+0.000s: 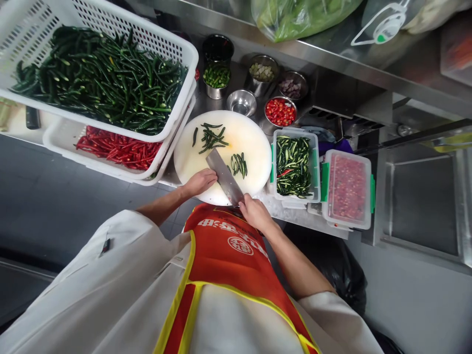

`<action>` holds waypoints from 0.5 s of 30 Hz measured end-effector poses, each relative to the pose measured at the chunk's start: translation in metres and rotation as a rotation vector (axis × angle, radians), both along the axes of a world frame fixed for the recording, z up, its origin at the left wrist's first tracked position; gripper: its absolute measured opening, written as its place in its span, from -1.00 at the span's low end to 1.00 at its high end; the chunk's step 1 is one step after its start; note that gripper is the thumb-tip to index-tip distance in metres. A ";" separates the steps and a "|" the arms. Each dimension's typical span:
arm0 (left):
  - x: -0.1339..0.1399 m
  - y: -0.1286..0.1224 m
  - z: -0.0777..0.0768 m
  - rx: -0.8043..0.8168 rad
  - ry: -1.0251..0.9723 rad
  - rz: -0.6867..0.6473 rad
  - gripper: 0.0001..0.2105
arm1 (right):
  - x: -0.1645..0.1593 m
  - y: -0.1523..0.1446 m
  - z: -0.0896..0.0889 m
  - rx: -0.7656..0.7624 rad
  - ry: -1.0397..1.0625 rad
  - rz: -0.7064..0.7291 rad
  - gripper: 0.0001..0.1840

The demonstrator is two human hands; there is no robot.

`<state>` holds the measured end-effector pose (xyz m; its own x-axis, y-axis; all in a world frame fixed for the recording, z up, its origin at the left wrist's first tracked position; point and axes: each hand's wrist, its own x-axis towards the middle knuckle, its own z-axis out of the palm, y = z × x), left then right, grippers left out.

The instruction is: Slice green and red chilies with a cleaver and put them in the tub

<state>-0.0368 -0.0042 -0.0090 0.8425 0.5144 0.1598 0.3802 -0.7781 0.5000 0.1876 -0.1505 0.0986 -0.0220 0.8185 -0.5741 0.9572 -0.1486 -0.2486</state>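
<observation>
Right hand [254, 212] grips the cleaver [225, 178]; blade's long axis slants forward-left over the white board [256, 135], tip beside the green chilies [213, 138]. Left hand [199, 183], fingers curled at blade's left, is nearer them; they lie just ahead. Can't tell if it's pinching anything.

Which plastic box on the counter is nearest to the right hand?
The box of cut green peppers, beside the cutting board; the box of pinkish food stands farther right.
</observation>
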 end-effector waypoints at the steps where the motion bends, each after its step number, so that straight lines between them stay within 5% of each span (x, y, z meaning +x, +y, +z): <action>1: 0.000 0.000 -0.001 0.004 -0.007 -0.004 -0.69 | 0.000 0.001 -0.003 0.022 0.007 -0.008 -0.75; 4: -0.001 0.005 -0.001 0.002 -0.026 0.047 -0.70 | 0.009 -0.004 -0.003 0.071 0.017 -0.040 -0.75; 10: 0.003 0.053 0.016 0.015 0.097 0.551 -0.70 | 0.023 -0.026 0.008 0.022 0.056 -0.001 -0.77; 15: 0.010 0.067 0.033 -0.072 0.355 0.612 -0.75 | 0.030 -0.028 -0.001 0.024 0.048 -0.071 -0.78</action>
